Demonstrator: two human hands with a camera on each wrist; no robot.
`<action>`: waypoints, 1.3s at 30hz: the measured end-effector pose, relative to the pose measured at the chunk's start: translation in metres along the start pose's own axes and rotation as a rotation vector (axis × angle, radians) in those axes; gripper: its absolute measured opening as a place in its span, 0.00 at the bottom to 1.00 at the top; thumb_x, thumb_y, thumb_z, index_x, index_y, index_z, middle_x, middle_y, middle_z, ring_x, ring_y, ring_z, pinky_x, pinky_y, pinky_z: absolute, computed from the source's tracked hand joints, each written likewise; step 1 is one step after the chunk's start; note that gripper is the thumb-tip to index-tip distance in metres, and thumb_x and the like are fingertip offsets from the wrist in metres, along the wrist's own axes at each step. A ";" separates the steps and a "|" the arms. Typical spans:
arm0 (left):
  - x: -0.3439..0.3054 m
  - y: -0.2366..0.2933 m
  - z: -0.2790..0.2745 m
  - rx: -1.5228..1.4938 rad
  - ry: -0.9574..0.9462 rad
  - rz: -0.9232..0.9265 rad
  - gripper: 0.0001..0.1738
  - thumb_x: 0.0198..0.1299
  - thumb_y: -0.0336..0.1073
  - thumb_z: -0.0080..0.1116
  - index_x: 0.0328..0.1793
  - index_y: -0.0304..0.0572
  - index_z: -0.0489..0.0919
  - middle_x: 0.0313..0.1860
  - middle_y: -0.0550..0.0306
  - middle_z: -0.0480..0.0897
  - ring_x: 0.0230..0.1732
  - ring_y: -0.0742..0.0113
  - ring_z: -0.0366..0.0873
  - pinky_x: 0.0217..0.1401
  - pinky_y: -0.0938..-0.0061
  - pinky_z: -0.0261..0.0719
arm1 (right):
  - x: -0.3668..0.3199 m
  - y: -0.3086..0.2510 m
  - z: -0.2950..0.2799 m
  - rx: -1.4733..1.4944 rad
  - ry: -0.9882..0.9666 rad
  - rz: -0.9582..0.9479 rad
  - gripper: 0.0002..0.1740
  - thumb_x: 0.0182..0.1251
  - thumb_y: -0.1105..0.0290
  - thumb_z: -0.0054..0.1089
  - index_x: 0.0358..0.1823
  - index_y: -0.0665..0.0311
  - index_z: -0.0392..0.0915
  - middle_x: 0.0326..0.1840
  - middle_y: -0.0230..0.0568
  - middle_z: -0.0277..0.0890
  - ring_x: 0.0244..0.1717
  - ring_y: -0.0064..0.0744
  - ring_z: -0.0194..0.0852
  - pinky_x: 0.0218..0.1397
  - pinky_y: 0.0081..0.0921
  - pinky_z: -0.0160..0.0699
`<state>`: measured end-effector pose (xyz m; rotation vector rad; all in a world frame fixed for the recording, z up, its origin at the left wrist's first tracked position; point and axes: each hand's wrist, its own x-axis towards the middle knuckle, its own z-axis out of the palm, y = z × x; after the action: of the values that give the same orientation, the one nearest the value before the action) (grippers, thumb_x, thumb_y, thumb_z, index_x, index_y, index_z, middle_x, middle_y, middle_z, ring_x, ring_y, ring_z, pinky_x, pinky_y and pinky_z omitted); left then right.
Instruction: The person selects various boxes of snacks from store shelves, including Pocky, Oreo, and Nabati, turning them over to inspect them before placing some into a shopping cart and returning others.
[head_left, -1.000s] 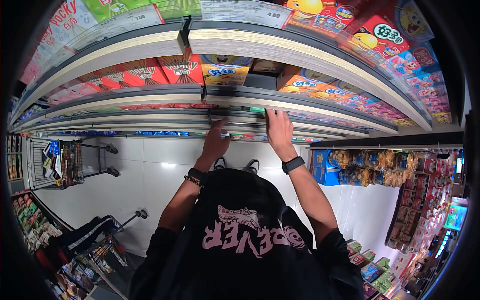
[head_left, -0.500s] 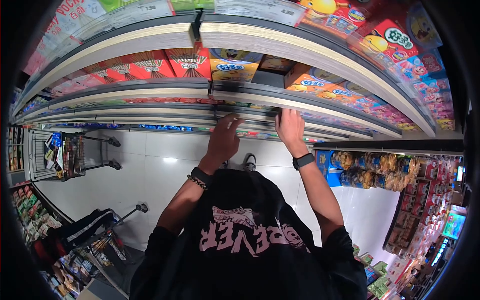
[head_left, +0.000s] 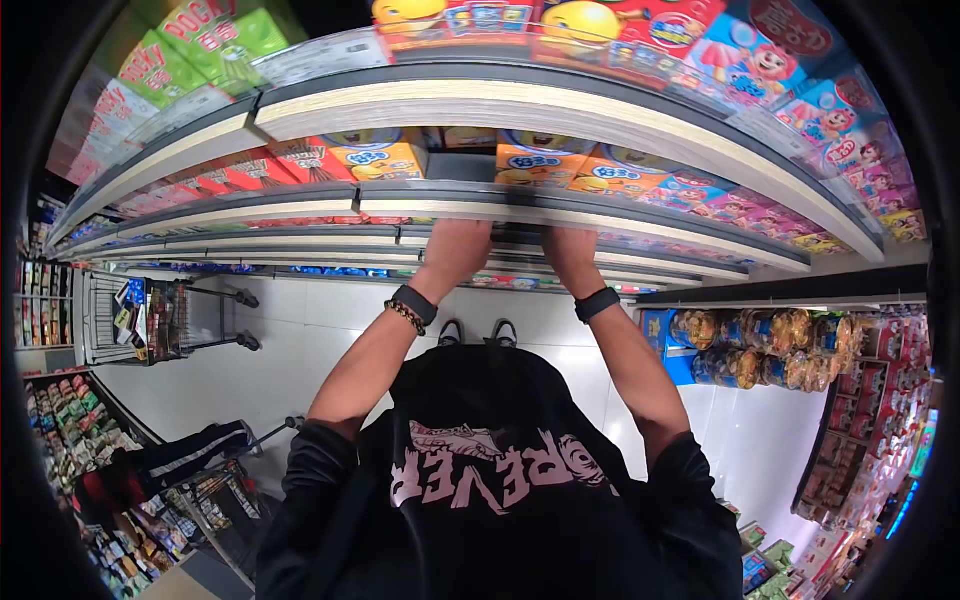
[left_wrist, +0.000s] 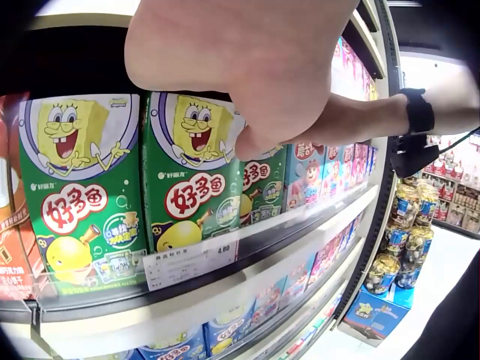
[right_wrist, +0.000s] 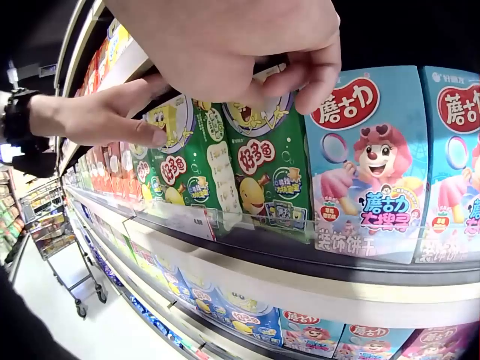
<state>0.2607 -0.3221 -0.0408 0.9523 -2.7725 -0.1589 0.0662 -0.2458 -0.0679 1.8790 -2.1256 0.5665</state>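
The person in the black shirt (head_left: pixel 480 520) stands close against the shelving, both arms stretched out to the same row. A black watch (head_left: pixel 597 304) sits on the right wrist, and a black band (head_left: pixel 414 304) with a bead bracelet on the left.

The right hand (right_wrist: pixel 232 45) has its fingertips curled down over the top edge of a green snack box (right_wrist: pixel 266 180) and grips it there. That box stands upright on the shelf, just beside the blue boxes (right_wrist: pixel 371 165).

The left hand (left_wrist: pixel 240 60) is at the neighbouring green box (left_wrist: pixel 195 187), one place along. Its thumb comes down in front of the box. The other fingers are hidden, so I cannot tell whether it grips or only touches. From the right-wrist view that box seems to lean a little out of line.

Both boxes stand behind the shelf rail (right_wrist: pixel 247 251), which carries a price label (left_wrist: pixel 191 262).

Farther off, a wire trolley (head_left: pixel 150 320) stands on the pale floor to the left. Tubs of snacks (head_left: pixel 750 345) are stacked to the right.
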 end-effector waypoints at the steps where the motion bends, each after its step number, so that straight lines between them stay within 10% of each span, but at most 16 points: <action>1: 0.006 -0.001 0.003 0.006 -0.007 0.003 0.17 0.50 0.33 0.58 0.48 0.37 0.76 0.45 0.46 0.80 0.49 0.43 0.78 0.50 0.54 0.75 | -0.002 0.004 0.002 0.050 -0.033 0.036 0.21 0.56 0.69 0.57 0.53 0.64 0.78 0.50 0.50 0.78 0.54 0.52 0.75 0.58 0.46 0.71; 29: 0.014 0.005 0.004 -0.112 -0.059 -0.115 0.19 0.50 0.33 0.57 0.50 0.35 0.78 0.48 0.41 0.81 0.53 0.44 0.77 0.58 0.55 0.73 | -0.011 0.020 -0.011 -0.008 -0.079 -0.161 0.16 0.54 0.73 0.55 0.46 0.67 0.78 0.43 0.53 0.78 0.50 0.52 0.75 0.52 0.47 0.73; 32: -0.013 0.022 -0.011 -0.009 -0.122 -0.196 0.28 0.49 0.31 0.57 0.60 0.34 0.72 0.64 0.42 0.72 0.66 0.44 0.68 0.68 0.47 0.60 | -0.018 0.011 -0.034 0.116 -0.409 0.078 0.16 0.54 0.77 0.54 0.47 0.68 0.76 0.43 0.51 0.78 0.48 0.51 0.76 0.45 0.43 0.79; 35: -0.066 0.028 -0.015 -0.043 0.063 -0.135 0.35 0.48 0.29 0.57 0.67 0.36 0.67 0.75 0.44 0.59 0.75 0.44 0.57 0.74 0.46 0.53 | -0.050 0.008 -0.039 0.228 -0.144 0.015 0.31 0.52 0.83 0.52 0.62 0.63 0.68 0.60 0.56 0.69 0.45 0.53 0.77 0.44 0.40 0.81; 39: -0.200 -0.027 0.031 -0.413 -0.127 -0.404 0.36 0.44 0.24 0.54 0.67 0.40 0.70 0.77 0.45 0.57 0.75 0.45 0.57 0.76 0.56 0.57 | -0.112 -0.016 -0.045 0.457 -0.306 0.151 0.29 0.53 0.83 0.50 0.60 0.64 0.70 0.64 0.58 0.65 0.45 0.58 0.77 0.45 0.44 0.80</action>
<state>0.4238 -0.2187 -0.1070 1.3976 -2.4615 -0.8394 0.0941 -0.1276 -0.0736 2.1652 -2.5174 0.9156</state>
